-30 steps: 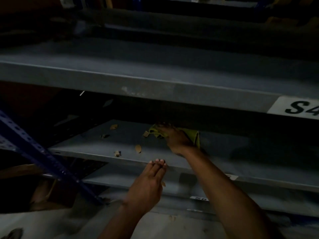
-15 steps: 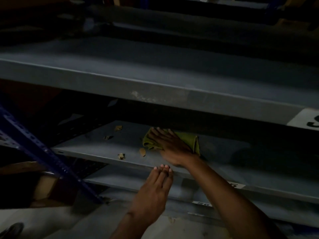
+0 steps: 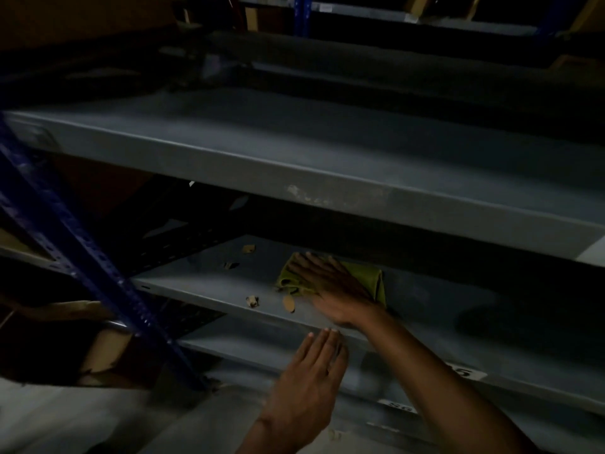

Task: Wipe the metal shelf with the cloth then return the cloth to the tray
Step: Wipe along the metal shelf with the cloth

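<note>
A folded green-yellow cloth (image 3: 365, 276) lies on the grey metal shelf (image 3: 196, 286), under the overhanging shelf above. My right hand (image 3: 330, 286) lies flat on the cloth with fingers spread, pressing it onto the shelf surface. My left hand (image 3: 311, 381) hovers below the shelf's front edge, fingers together and straight, holding nothing. Several small tan scraps (image 3: 288, 303) lie on the shelf left of the cloth. No tray is in view.
A wide grey shelf (image 3: 294, 178) juts out above the wiped one. A blue perforated upright (image 3: 82, 257) slants down at the left. Lower shelves carry white labels (image 3: 465, 373). Cardboard (image 3: 98, 348) sits low left. The scene is dim.
My right hand has dragged the cloth toward the shelf's front edge, out from under the upper shelf, and its fingers have flattened out. The left hand has stayed below the edge.
</note>
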The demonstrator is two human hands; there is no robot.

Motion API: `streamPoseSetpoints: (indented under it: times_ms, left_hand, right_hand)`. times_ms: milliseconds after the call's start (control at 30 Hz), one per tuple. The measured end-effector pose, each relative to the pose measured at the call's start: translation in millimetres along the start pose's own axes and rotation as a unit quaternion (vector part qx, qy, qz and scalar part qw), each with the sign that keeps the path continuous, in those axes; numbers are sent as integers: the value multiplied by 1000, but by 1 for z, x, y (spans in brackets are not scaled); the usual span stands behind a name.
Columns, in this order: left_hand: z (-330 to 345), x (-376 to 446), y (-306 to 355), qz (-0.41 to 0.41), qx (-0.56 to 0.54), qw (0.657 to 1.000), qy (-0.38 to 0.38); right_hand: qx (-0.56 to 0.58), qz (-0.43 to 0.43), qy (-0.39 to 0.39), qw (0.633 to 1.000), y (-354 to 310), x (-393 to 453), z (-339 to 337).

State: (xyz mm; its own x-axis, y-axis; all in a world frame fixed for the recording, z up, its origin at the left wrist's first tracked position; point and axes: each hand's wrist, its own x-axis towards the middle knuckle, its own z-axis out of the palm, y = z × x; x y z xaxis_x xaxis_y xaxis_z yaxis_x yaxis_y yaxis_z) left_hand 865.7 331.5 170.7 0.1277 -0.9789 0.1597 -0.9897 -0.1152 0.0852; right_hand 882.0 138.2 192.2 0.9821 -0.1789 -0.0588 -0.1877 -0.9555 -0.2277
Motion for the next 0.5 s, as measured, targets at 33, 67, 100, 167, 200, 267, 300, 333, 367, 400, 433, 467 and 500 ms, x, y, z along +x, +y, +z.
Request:
streamPoseSetpoints:
  times_ms: [33, 67, 100, 167, 200, 267, 300, 333, 367, 400, 433, 467, 500]
  left_hand:
    - [-1, 0, 0, -4, 0, 1000, 4]
    - [-1, -1, 0, -10, -2, 1000, 9]
    - [-1, -3, 0, -15, -4, 1000, 17]
    - [2, -6, -1, -25, -5, 999, 31]
    - [5, -8, -2, -27, -3, 999, 37]
    - [11, -12, -2, -20, -1, 999, 47]
    - [13, -13, -2, -16, -2, 999, 49]
    - [15, -14, -1, -12, -2, 999, 50]
    - [17, -13, 0, -9, 1, 999, 52]
    - [20, -12, 1, -7, 5, 998, 55]
    - [23, -12, 2, -8, 4, 998, 56]
    - [24, -11, 3, -13, -3, 998, 53]
    - [25, -10, 4, -20, -13, 998, 50]
  right_hand:
    - [2, -1, -3, 1000, -2, 3, 0]
    - [3, -4, -4, 1000, -4, 5, 1]
    - [2, -8, -2, 1000, -5, 6, 1]
    - [1, -16, 4, 1000, -5, 5, 3]
    - [2, -21, 4, 1000, -5, 3, 4]
    - [8, -34, 4, 999, -5, 1, 7]
    - [10, -40, 8, 999, -5, 0, 8]
    - [15, -47, 11, 999, -6, -1, 9]
    - [27, -54, 11, 998, -7, -3, 10]
    - [43, -63, 11, 997, -7, -6, 10]
    - [63, -70, 12, 995, -7, -10, 11]
    - [84, -75, 13, 994, -7, -14, 10]
    - [106, -76, 12, 991, -8, -19, 10]
